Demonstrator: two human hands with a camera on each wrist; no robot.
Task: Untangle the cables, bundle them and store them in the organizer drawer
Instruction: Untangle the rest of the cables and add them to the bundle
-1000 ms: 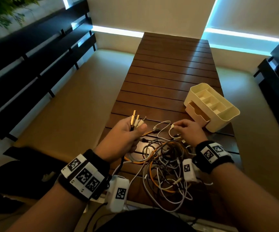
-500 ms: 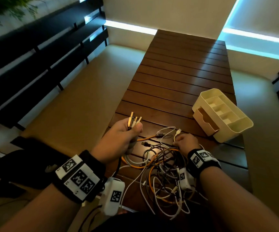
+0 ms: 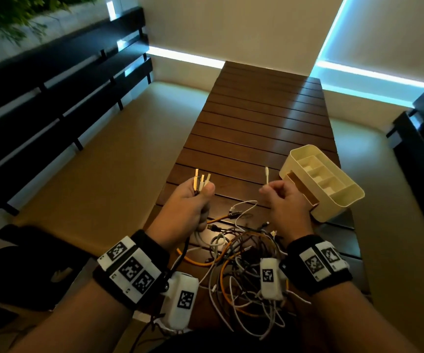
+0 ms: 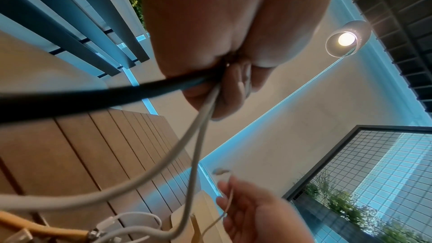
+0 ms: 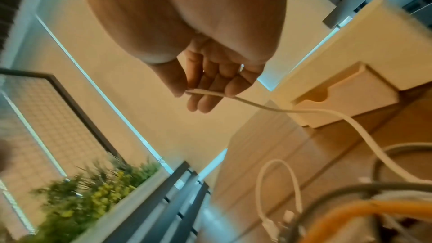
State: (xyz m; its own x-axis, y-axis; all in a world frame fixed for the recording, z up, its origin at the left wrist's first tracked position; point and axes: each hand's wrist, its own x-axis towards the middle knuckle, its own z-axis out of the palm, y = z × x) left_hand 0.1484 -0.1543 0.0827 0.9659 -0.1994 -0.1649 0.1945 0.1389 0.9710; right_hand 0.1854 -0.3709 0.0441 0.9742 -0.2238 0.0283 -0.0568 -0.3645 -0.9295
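A tangle of white, grey, black and orange cables [image 3: 241,258] lies on the near end of the wooden slat table [image 3: 256,118]. My left hand [image 3: 193,200] is raised above the table's left edge and grips several cable ends, their plugs [image 3: 202,178] sticking up past the thumb. In the left wrist view a black cable [image 4: 93,97] and grey cables [image 4: 201,117] run out of that fist. My right hand [image 3: 279,197] pinches one thin white cable [image 5: 257,104], its plug [image 3: 266,173] pointing up. The cream organizer [image 3: 330,184] stands just right of this hand, its drawer [image 5: 346,95] facing me.
Beige cushioned benches [image 3: 119,159] flank the table on both sides, with dark slatted backrests [image 3: 53,93] behind them. The far half of the table holds nothing. A ceiling lamp [image 4: 346,38] and plants [image 5: 98,195] show in the wrist views.
My right hand has risen from the tangle, lifting a white cable end upward beside the organizer. My left hand keeps its hold on the bunch of plugs.
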